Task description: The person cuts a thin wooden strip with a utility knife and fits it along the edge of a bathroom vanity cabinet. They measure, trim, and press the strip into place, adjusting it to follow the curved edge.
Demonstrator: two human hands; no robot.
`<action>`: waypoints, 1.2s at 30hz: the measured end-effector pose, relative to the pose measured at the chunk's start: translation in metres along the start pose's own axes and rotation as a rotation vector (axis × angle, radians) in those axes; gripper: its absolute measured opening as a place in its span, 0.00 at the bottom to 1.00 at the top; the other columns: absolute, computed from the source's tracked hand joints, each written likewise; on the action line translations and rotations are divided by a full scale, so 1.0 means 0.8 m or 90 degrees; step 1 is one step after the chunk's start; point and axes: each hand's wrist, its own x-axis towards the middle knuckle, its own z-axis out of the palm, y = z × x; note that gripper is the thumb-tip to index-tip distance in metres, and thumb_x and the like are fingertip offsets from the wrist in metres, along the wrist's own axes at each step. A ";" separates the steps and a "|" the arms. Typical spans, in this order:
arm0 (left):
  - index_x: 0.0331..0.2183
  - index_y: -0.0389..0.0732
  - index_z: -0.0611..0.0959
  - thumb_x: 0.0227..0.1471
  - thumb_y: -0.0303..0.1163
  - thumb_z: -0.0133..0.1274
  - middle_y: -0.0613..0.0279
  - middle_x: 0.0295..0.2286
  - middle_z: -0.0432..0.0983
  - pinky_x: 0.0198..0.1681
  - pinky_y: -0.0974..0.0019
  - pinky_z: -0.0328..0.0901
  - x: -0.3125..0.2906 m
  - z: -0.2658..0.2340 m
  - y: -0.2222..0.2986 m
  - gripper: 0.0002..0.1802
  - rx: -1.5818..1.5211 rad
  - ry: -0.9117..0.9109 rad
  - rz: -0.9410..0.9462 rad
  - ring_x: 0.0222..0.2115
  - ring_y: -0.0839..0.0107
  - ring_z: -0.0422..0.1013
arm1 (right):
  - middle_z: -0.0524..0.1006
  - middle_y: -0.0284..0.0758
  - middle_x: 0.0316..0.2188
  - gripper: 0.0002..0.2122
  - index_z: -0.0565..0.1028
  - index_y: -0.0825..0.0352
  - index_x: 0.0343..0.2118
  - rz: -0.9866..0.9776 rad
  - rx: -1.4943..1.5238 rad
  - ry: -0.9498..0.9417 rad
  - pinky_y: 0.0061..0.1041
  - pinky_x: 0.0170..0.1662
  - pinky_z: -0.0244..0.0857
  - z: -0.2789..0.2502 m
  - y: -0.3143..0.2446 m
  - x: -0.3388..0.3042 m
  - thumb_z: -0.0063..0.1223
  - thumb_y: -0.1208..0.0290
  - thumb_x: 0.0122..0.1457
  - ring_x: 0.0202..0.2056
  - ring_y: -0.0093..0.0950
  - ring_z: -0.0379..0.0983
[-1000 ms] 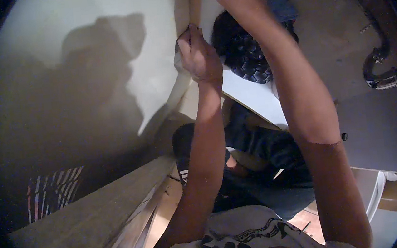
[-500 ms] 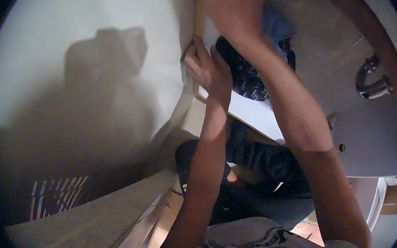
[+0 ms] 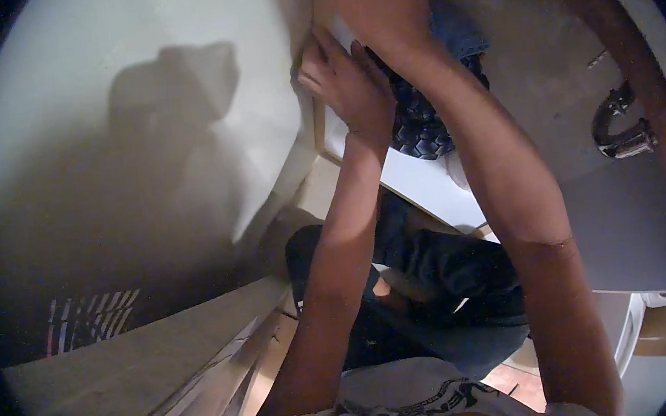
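My left hand (image 3: 354, 90) is closed at the wooden edge of a white board (image 3: 431, 186), its bent fingers beside the pale wall and its thumb on the board's side. Just above it, my right hand (image 3: 373, 3) is curled, with its fingers cut off by the top of the view. Whatever it grips is hidden. Beneath my right forearm lies a black, scaly-patterned thing (image 3: 421, 123), its kind unclear. Blue cloth (image 3: 460, 31), like denim, sits against its far side.
A large pale wall (image 3: 77, 128) with my shadow on it rises on the left. At the right a chrome bent pipe (image 3: 622, 128) juts from a brownish rim. A grey ledge (image 3: 147, 362) runs along the lower left, and my dark-trousered legs (image 3: 443, 265) are folded below the board.
Both hands have shifted slightly to the left, and my left hand has gone a little up, nearer my right. More of the board's near corner shows.
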 end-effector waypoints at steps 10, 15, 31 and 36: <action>0.53 0.27 0.64 0.51 0.30 0.47 0.41 0.46 0.60 0.50 0.50 0.53 0.009 0.000 0.008 0.28 0.031 -0.035 0.011 0.47 0.46 0.56 | 0.77 0.44 0.36 0.17 0.70 0.70 0.47 -0.084 -0.053 -0.042 0.32 0.37 0.69 0.001 0.045 -0.012 0.52 0.72 0.53 0.32 0.34 0.76; 0.52 0.26 0.65 0.48 0.28 0.53 0.42 0.45 0.60 0.49 0.51 0.54 0.025 -0.002 -0.001 0.30 0.030 0.024 0.113 0.46 0.49 0.57 | 0.70 0.46 0.49 0.26 0.59 0.72 0.56 0.116 0.127 0.021 0.26 0.45 0.66 -0.039 0.075 -0.136 0.51 0.73 0.56 0.43 0.30 0.74; 0.37 0.46 0.81 0.46 0.28 0.56 0.60 0.26 0.71 0.24 0.57 0.68 0.111 -0.019 0.035 0.12 0.065 0.185 0.227 0.24 0.58 0.71 | 0.79 0.40 0.31 0.11 0.77 0.73 0.37 0.286 0.189 -0.078 0.25 0.39 0.67 -0.093 0.161 -0.252 0.52 0.69 0.58 0.33 0.28 0.76; 0.39 0.46 0.80 0.46 0.29 0.55 0.60 0.27 0.71 0.23 0.60 0.69 0.114 -0.021 0.029 0.14 0.049 0.167 0.212 0.23 0.59 0.72 | 0.79 0.45 0.33 0.12 0.78 0.71 0.36 0.054 0.131 0.026 0.29 0.42 0.67 -0.026 0.061 -0.054 0.53 0.67 0.55 0.35 0.36 0.77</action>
